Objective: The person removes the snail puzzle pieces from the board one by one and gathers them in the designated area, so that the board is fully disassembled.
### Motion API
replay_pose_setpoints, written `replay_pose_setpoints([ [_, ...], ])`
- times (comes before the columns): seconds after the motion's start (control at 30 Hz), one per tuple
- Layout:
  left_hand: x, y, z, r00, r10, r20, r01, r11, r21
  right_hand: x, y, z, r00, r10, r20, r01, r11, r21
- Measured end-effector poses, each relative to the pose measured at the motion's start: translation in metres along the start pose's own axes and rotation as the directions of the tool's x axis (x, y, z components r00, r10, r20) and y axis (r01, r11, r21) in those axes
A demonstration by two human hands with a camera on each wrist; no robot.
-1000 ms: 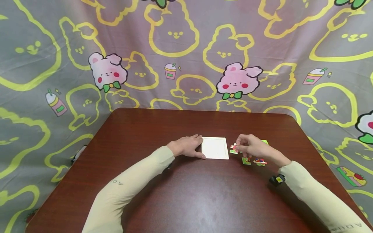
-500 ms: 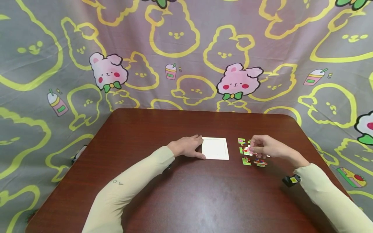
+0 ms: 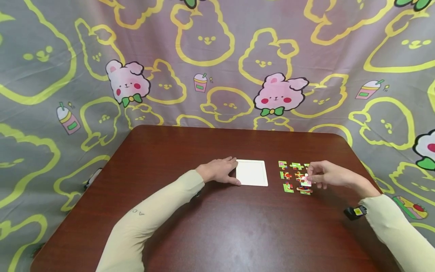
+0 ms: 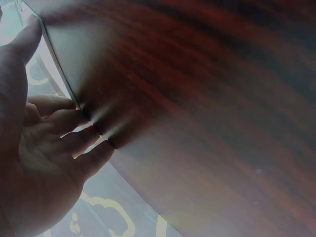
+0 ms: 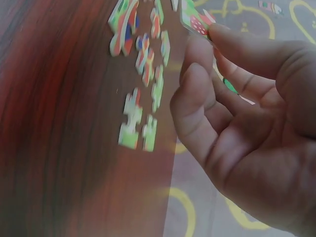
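A white square puzzle frame [image 3: 252, 173] lies flat in the middle of the table. My left hand [image 3: 221, 171] rests against its left side, fingers extended; the left wrist view shows the fingertips and thumb along the frame's edge [image 4: 58, 71]. To the right, my right hand [image 3: 327, 174] pinches a jigsaw puzzle piece [image 3: 306, 181] between thumb and fingers. That piece [image 5: 195, 20], green with a spotted pink part, is held above the table. Several loose puzzle pieces [image 3: 287, 175] lie in rough rows beneath and left of this hand, some partly hidden by it.
The brown wooden table [image 3: 217, 226] stretches around the frame and pieces. A patterned curtain [image 3: 217, 68] hangs behind and at both sides. A small black device [image 3: 355, 212] sits at my right wrist.
My right hand has moved to the right with the puzzle piece, from beside the frame to above the right of the loose pieces, uncovering several. The left hand stays put.
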State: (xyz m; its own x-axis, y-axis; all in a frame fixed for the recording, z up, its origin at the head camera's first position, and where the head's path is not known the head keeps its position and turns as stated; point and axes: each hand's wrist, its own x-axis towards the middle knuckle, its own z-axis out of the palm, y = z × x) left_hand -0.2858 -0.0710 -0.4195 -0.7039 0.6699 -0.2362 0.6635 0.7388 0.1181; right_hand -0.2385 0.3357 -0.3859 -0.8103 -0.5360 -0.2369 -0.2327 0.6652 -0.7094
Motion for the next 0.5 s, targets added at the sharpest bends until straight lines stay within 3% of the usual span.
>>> replay_pose_setpoints([
  [0.23, 0.001, -0.001, 0.000, 1.000, 0.002, 0.007, -0.002, 1.000, 0.001, -0.011, 0.011, -0.005, 0.998, 0.039, 0.042, -0.040, 0.999, 0.010],
  [0.5, 0.001, -0.001, 0.001, 1.000, 0.010, 0.004, -0.010, 1.000, 0.013, -0.020, 0.020, -0.011, 0.994, 0.034, 0.107, -0.037, 0.999, 0.024],
])
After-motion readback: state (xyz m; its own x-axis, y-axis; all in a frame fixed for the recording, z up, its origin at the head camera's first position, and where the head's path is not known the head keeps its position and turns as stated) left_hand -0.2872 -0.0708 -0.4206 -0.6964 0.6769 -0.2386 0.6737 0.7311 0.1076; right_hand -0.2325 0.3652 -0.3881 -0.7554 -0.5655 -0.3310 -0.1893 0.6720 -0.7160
